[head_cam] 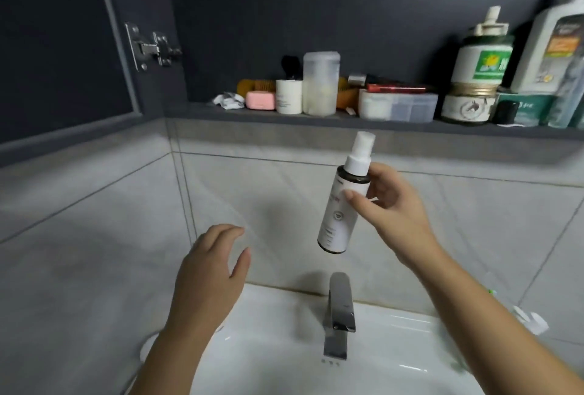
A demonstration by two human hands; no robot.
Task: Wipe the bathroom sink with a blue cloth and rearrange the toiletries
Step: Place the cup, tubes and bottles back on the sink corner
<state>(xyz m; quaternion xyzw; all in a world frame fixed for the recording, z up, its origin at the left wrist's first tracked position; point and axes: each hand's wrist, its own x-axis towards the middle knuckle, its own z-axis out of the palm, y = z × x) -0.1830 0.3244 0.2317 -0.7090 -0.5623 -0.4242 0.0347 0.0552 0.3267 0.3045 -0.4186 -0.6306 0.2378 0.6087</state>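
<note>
Two hands are hovering over the white sink (pixel 278 325), above its chrome tap (pixel 339 309). At the right, the right hand (pixel 393 201) is gripping a spray bottle (pixel 343 201), fingers (pixel 379 170) and thumb clamped round its upper body; the bottle is hanging tilted in the air, just below the dark shelf (pixel 202 111). At the left, the left hand (pixel 210 271) is holding nothing, fingers loosely apart. Jars (pixel 467 107), a pink soap (pixel 260 100) and what may be a clear box (pixel 401 107) are crowding the far shelf.
</note>
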